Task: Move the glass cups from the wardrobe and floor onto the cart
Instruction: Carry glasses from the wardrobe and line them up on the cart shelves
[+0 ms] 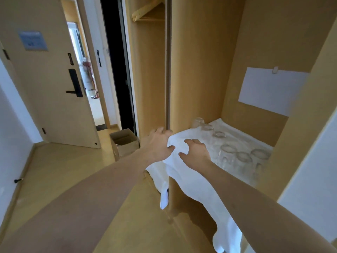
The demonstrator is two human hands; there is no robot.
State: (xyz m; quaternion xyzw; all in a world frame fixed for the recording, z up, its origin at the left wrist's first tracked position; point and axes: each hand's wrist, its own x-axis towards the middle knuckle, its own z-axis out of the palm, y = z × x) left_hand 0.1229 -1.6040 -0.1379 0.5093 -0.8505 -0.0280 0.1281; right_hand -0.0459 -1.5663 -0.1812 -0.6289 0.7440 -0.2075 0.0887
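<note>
Several clear glass cups (228,149) stand on a white cloth (189,181) that covers a shelf inside the wooden wardrobe (198,70). The cloth hangs over the shelf's front edge. My left hand (156,143) grips the cloth's near-left corner, thumb on top of the fabric. My right hand (196,154) rests on the cloth just to the right, fingers curled and bunching the fabric. The nearest cups stand about a hand's width to the right of my right hand. No cart is in view.
A cardboard box (124,141) with a few glasses in it sits on the wooden floor left of the wardrobe. The room door (54,88) stands open behind it. A wooden hanger (145,10) hangs in the wardrobe's left section. A white sheet (271,90) is fixed to the back panel.
</note>
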